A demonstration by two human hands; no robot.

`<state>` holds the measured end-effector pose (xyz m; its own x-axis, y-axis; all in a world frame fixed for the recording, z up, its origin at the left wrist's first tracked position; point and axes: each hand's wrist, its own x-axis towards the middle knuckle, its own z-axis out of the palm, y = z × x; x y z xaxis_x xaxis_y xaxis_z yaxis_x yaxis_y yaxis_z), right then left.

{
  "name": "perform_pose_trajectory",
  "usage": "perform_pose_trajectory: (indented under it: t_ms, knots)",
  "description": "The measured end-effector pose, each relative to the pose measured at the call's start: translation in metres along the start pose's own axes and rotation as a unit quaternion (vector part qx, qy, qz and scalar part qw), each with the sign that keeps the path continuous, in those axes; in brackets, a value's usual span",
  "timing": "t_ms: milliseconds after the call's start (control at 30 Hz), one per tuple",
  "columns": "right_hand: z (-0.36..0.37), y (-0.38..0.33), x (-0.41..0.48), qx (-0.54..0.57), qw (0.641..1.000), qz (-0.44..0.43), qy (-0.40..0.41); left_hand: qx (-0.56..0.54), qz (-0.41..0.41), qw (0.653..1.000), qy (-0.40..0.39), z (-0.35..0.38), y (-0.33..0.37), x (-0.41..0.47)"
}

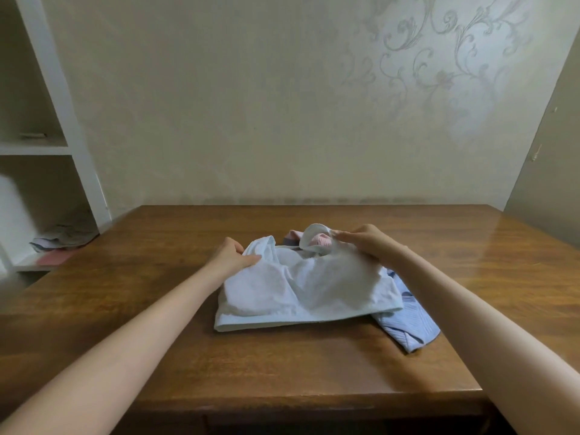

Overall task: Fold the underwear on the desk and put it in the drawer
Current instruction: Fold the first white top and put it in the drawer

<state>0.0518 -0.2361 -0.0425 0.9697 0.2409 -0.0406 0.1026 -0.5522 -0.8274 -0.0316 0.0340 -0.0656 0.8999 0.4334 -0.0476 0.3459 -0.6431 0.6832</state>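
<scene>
A white bra top (309, 288) lies spread on the wooden desk (188, 356), its band toward me. My left hand (232, 257) grips the left strap at the garment's far left corner. My right hand (365, 241) pinches the right strap, which curls up in a loop at the far right corner. A blue ribbed piece of underwear (408, 324) sticks out from under the white one on the right. A pink and grey piece (317, 241) lies just behind it. No drawer shows in this view.
A white shelf unit (47, 146) stands at the left, with folded cloth (64, 238) on its lower shelf. A wallpapered wall runs behind the desk. The desk's front edge is close to me.
</scene>
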Motion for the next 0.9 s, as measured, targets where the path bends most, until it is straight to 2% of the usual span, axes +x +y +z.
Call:
perform_pose_trajectory:
  t_ms: [67, 167, 300, 400, 467, 567, 667, 700, 733, 800, 900]
  knots:
    - [0.001, -0.005, 0.001, 0.067, 0.997, 0.019, -0.027, -0.011, 0.004, 1.000, -0.016, -0.002, 0.001, -0.003]
    - [0.003, -0.011, 0.002, 0.093, 0.991, 0.014, -0.096, -0.039, -0.019, 0.997, -0.058, -0.008, 0.004, -0.006]
    - [0.003, -0.011, -0.001, 0.128, 0.974, 0.026, -0.186, -0.109, -0.019, 0.994, -0.014, -0.009, 0.005, 0.001]
    - [-0.004, 0.000, 0.000, 0.166, 0.961, 0.036, -0.218, -0.098, -0.030, 0.994, -0.028, -0.005, 0.008, 0.001]
    - [-0.005, 0.004, 0.003, 0.189, 0.968, 0.026, -0.162, -0.101, -0.035, 0.994, -0.034, -0.001, 0.011, -0.003]
    - [0.002, 0.011, 0.006, 0.174, 0.985, -0.009, -0.005, -0.127, -0.023, 0.991, -0.040, 0.003, 0.012, -0.004]
    - [0.002, 0.013, 0.006, 0.203, 0.974, -0.004, 0.096, -0.259, 0.006, 0.962, -0.084, -0.004, 0.014, -0.007]
    - [-0.002, 0.010, 0.005, 0.229, 0.970, -0.003, 0.087, -0.321, 0.031, 0.939, -0.119, -0.008, 0.015, -0.007]
    - [-0.008, 0.005, 0.002, 0.261, 0.964, 0.001, 0.043, -0.373, 0.061, 0.913, -0.156, -0.014, 0.016, -0.008]
    - [-0.018, -0.004, -0.003, 0.323, 0.943, 0.006, -0.087, -0.431, 0.121, 0.869, -0.211, -0.025, 0.019, -0.008]
    - [-0.028, -0.016, -0.008, 0.289, 0.932, 0.013, -0.220, -0.439, 0.166, 0.850, -0.239, -0.036, 0.027, -0.006]
